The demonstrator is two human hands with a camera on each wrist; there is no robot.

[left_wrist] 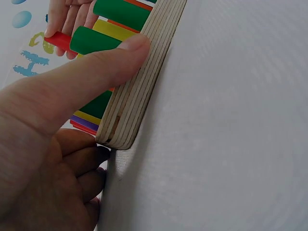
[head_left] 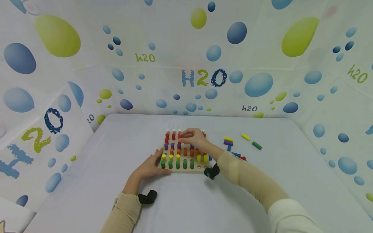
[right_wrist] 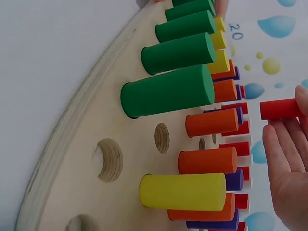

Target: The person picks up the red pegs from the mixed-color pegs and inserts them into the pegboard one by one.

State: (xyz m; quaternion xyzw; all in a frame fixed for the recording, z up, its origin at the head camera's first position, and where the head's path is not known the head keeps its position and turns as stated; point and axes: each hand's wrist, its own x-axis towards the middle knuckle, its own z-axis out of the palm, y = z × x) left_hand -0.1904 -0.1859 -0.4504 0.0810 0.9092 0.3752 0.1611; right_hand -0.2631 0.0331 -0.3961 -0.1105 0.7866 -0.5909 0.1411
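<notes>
A wooden pegboard (head_left: 186,171) stands on the table with rows of upright pegs in white, red, purple, orange, yellow and green. My left hand (head_left: 149,165) grips its near left corner, the thumb on the front edge (left_wrist: 144,79) and the fingers along the left side. Above the back rows, my right hand (head_left: 194,138) pinches a red peg (right_wrist: 280,109) between thumb and fingers. In the right wrist view that peg lies sideways, apart from the standing ones. Open holes (right_wrist: 109,160) show beside the last green peg (right_wrist: 168,91) and among the yellow and orange rows.
Right of the board lie loose pegs: a yellow one (head_left: 245,137), a green one (head_left: 257,145), a purple one (head_left: 228,143) and several others, some partly behind my right forearm. White cloth (head_left: 116,142) covers the table, and a patterned sheet (head_left: 163,90) hangs behind it.
</notes>
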